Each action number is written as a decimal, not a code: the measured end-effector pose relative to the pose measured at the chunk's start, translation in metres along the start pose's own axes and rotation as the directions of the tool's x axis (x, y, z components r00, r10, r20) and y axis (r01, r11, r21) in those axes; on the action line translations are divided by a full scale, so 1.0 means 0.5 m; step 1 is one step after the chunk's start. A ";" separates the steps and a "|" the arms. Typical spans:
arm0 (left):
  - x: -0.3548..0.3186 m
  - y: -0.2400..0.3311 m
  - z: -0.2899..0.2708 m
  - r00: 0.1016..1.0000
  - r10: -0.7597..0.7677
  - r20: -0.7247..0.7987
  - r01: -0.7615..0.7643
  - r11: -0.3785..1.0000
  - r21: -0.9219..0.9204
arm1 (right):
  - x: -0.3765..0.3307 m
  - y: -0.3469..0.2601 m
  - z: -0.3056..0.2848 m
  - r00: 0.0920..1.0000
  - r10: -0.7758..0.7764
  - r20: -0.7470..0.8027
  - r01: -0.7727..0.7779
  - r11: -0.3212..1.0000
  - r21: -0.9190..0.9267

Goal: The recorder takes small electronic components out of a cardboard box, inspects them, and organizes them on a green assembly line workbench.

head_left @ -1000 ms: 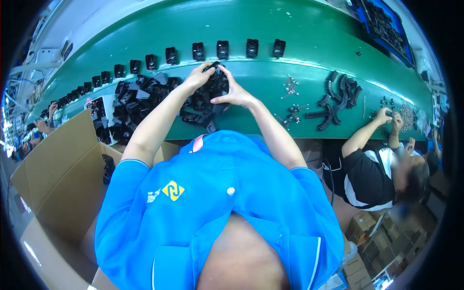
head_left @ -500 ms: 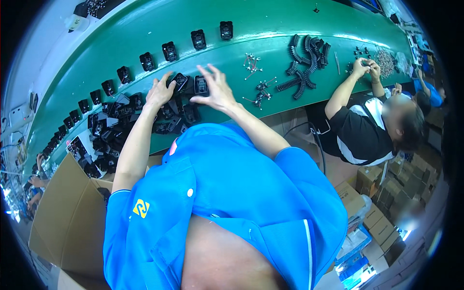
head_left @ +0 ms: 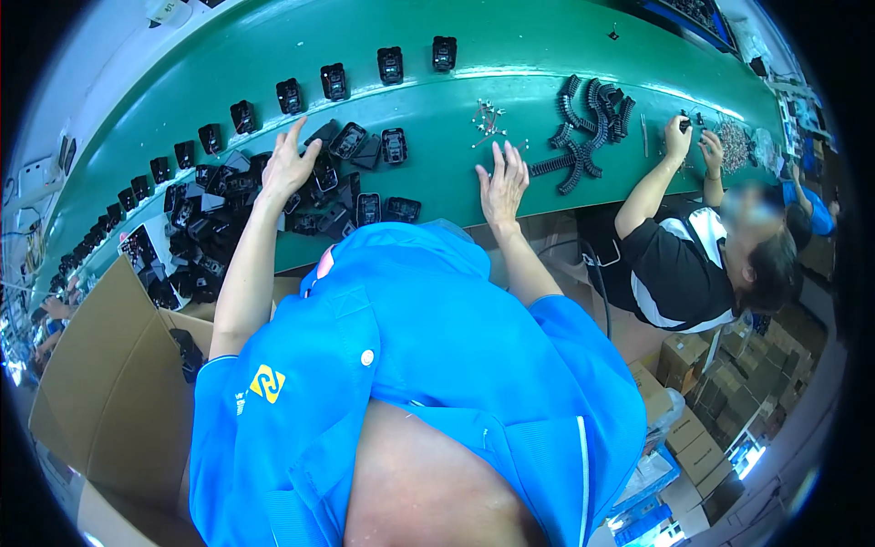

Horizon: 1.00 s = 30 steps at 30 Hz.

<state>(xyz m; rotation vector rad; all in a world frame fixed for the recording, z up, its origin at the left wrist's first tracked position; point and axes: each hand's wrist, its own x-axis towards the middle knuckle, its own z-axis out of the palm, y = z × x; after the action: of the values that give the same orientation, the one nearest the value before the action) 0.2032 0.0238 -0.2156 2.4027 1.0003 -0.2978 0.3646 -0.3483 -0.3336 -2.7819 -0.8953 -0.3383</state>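
My left hand [head_left: 290, 166] is open, fingers stretched out, over the right part of a heap of black plastic housings [head_left: 239, 182]. Its thumb is close to one housing, and I cannot tell whether they touch. To its right, a loose housing [head_left: 394, 146] and another open housing [head_left: 348, 140] lie on the green table. My right hand [head_left: 503, 190] is open and holds nothing visible, hovering by a cluster of small metal parts with red wires [head_left: 488, 118]. This hand hides part of the table beneath it.
A row of black housings [head_left: 334, 82] runs along the ledge behind. Black ribbed strips [head_left: 583, 137] lie right of my right hand. Further right, a co-worker [head_left: 693, 260] handles small parts near a pile [head_left: 732, 141]. An open cardboard box [head_left: 109, 365] stands at my lower left.
My right hand has moved right, away from the housings to the small wired parts. My left hand stays by the heap, its fingers reaching further up. The view has shifted slightly.
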 end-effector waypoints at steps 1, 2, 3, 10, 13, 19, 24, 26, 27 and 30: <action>-0.002 -0.018 -0.008 1.000 0.011 -0.023 -0.012 0.998 -0.069 | 0.017 0.004 0.009 1.000 0.009 -0.019 -0.009 1.000 -0.026; -0.003 -0.037 -0.016 0.999 0.020 -0.047 -0.027 0.990 -0.139 | 0.025 0.006 0.013 0.999 0.018 -0.039 -0.020 0.998 -0.051; -0.004 -0.064 -0.024 0.996 0.034 -0.087 -0.047 0.987 -0.154 | 0.034 0.003 0.011 0.999 0.009 -0.042 -0.011 0.999 -0.046; -0.106 -0.262 -0.256 0.897 0.071 -0.437 -0.173 0.965 -0.199 | 0.090 -0.053 -0.041 0.990 -0.059 -0.130 0.068 0.996 0.060; -0.197 -0.363 -0.368 0.728 0.123 -0.674 -0.164 0.986 0.003 | 0.111 -0.139 -0.093 0.982 -0.061 -0.180 0.108 0.958 0.267; -0.492 -0.560 -0.423 0.565 -0.170 -0.807 0.314 0.949 0.019 | 0.130 -0.430 -0.087 0.915 -0.347 -0.204 0.370 0.522 0.768; -0.730 -0.706 -0.345 0.647 -0.473 -0.598 0.679 0.715 0.169 | 0.112 -0.702 -0.165 0.573 -0.790 -0.219 0.349 -0.007 0.937; -0.824 -0.797 -0.294 0.489 -0.684 -0.541 0.847 0.521 0.107 | 0.069 -0.819 -0.200 0.394 -0.871 -0.294 0.296 -0.183 0.938; -0.835 -0.789 -0.288 0.449 -0.709 -0.543 0.859 0.510 0.043 | 0.032 -0.876 -0.205 0.302 -0.912 -0.277 0.218 -0.216 0.952; -0.863 -0.719 -0.218 0.361 -0.773 -0.521 0.856 0.496 -0.144 | -0.051 -0.968 -0.261 -0.025 -0.998 -0.049 -0.181 -0.043 0.983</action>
<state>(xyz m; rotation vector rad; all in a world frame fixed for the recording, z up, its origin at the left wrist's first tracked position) -0.3555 0.0383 -0.0930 1.8790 2.5433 -0.0190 0.0372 -0.0102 -0.1588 -0.7086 -1.7982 1.4987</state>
